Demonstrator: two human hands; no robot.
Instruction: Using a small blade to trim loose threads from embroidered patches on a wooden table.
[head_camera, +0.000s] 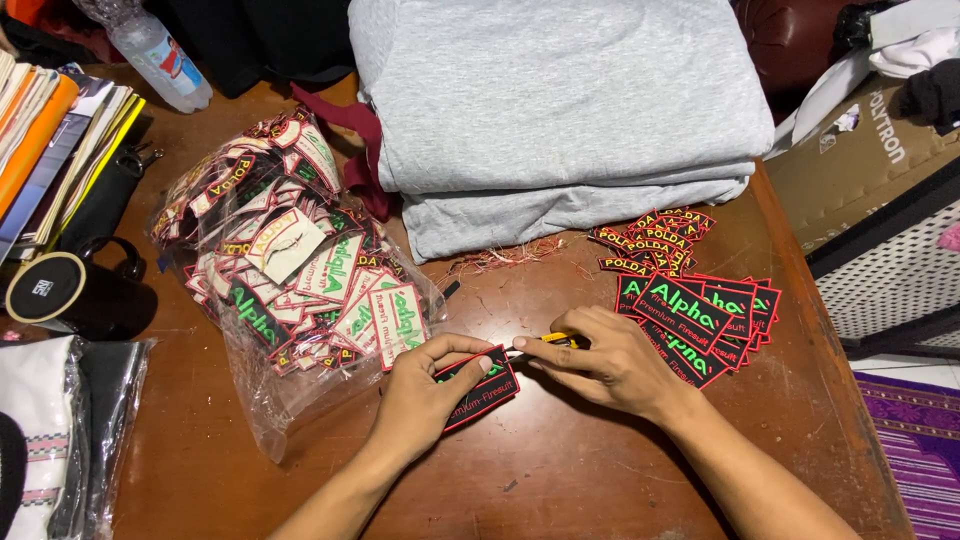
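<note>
My left hand (425, 395) pinches a black embroidered patch (484, 392) with a red border and green lettering, holding it flat on the brown wooden table (560, 470). My right hand (610, 360) is closed on a small yellow-handled cutting tool (556, 340) whose tip meets the patch's upper edge. Just right of that hand lies a stack of the same black patches (700, 310), with a heap of smaller black and orange patches (655, 240) behind it.
A clear plastic bag of several mixed patches (290, 270) lies at the left. Folded grey cloth (560, 110) fills the back. Loose red threads (510, 257), a plastic bottle (160, 55), books (60, 140) and a black mug (70, 290) stand around.
</note>
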